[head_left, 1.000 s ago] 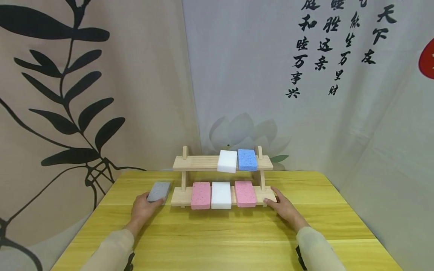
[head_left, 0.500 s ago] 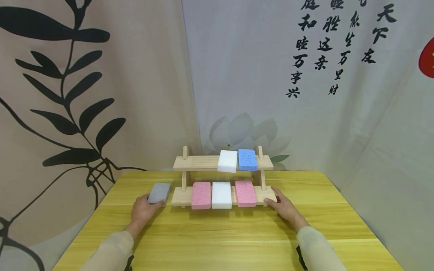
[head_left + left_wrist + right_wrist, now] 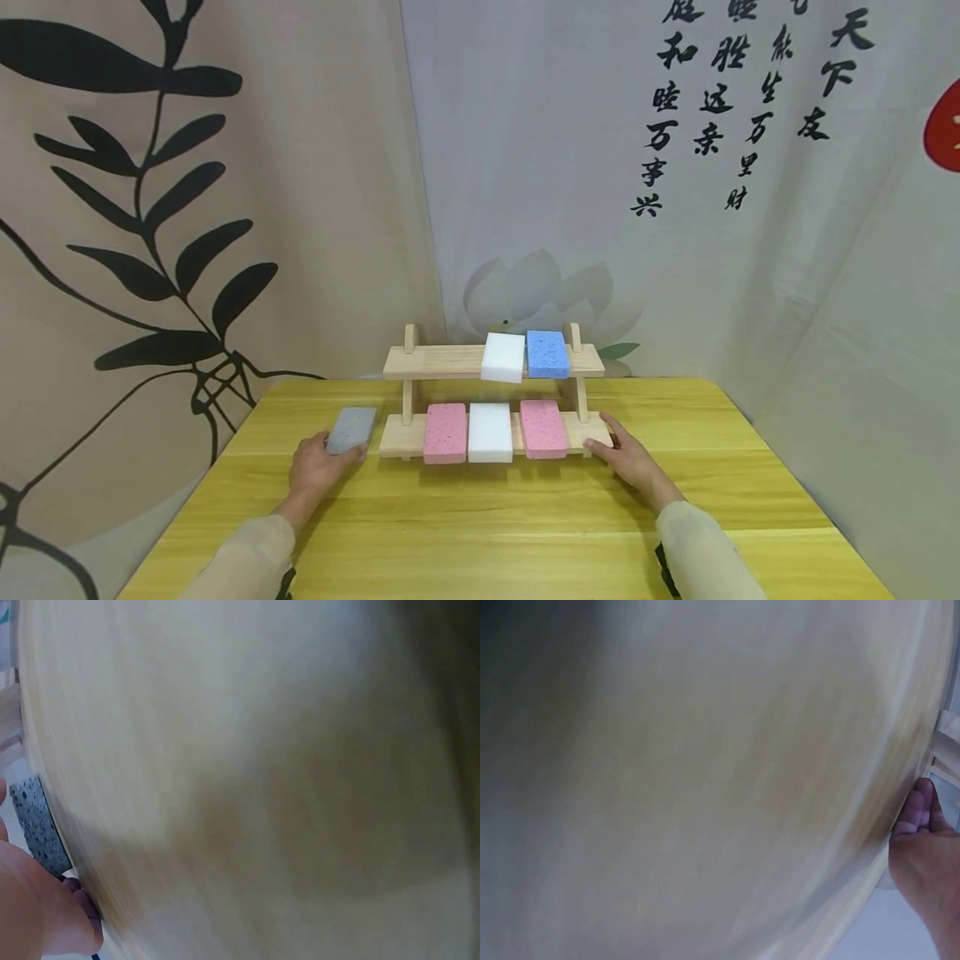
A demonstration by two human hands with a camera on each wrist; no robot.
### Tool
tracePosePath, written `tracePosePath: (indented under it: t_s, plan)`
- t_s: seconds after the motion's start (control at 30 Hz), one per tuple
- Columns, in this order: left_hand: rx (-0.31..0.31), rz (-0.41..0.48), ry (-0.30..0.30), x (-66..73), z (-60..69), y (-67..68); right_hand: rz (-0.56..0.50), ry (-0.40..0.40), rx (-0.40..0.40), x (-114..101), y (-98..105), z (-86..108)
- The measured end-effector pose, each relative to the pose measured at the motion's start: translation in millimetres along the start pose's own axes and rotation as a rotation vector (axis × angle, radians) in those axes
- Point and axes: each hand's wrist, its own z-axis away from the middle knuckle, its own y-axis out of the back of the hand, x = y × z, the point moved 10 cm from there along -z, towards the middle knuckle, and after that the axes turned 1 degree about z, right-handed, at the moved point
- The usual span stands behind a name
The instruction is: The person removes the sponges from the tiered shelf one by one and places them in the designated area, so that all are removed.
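Observation:
In the head view a grey speckled sponge [image 3: 351, 430] lies at the left of a two-tier wooden rack [image 3: 427, 360]. My left hand [image 3: 318, 467] holds that sponge, thumb along its near right corner and fingers at its left side. The left wrist view also shows the grey sponge [image 3: 39, 823] beside the hand [image 3: 45, 904]. At the rack's other end, my right hand [image 3: 633, 467] grips the lower shelf's right tip, thumb in front. On the lower shelf stand a pink sponge [image 3: 445, 433], a white sponge [image 3: 491, 433] and another pink sponge [image 3: 543, 429].
A white sponge [image 3: 502, 357] and a blue sponge [image 3: 547, 354] rest on the right half of the upper shelf. Rack and hands are on a yellow wood-grain table [image 3: 480, 525]. Behind it hangs a printed cloth [image 3: 337, 208] with leaves and writing.
The grey sponge and my left hand have shifted very slightly toward me. My right hand, the rack and the sponges on it look the same.

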Motion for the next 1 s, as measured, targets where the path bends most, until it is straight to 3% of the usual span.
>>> tracePosePath:
  t_s: [0.23,0.53,0.73,1.0]
  plan:
    - [-0.010,0.039,0.013,0.7,1.6,3.1,0.013,-0.009,0.005,0,-1,0.5]
    - [0.048,0.123,0.005,12.9,-2.1,17.8,0.031,-0.019,0.007,-1,0,-1.9]
    - [0.111,0.211,-0.010,38.5,-3.0,31.8,0.027,-0.013,0.006,-2,0,-3.1]
    - [0.149,0.310,-0.044,76.8,-5.4,33.3,0.021,-0.030,0.000,0,-1,-0.4]
